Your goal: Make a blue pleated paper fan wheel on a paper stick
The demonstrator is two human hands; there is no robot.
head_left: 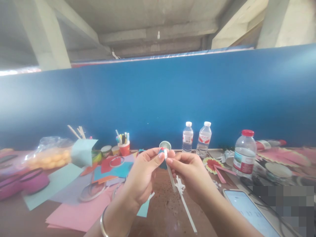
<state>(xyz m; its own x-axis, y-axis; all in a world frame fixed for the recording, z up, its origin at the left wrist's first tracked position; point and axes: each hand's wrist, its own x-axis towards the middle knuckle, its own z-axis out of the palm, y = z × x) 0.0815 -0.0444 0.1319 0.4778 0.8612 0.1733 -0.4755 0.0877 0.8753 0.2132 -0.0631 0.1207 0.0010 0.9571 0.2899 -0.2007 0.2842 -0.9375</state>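
Note:
My left hand [145,169] and my right hand [189,172] meet over the middle of the table, their thumbs and fingertips pinched together. Between them runs a narrow white strip [171,177], its tail hanging down below the fingers. A small blue and red piece shows at my left fingertips, too small to name. On the wood beneath lies a second white strip [188,210] with a crumpled white bunch at its top end. Just behind my fingers stands a round, ribbed fan-like disc [165,144], partly hidden.
Coloured paper sheets [79,214] cover the left side, near a bag of yellow balls [49,158] and a red cup of pens [124,148]. Two water bottles [187,137] stand behind; a red-capped bottle [244,154], a paper flower [213,165] and a phone [249,210] are right.

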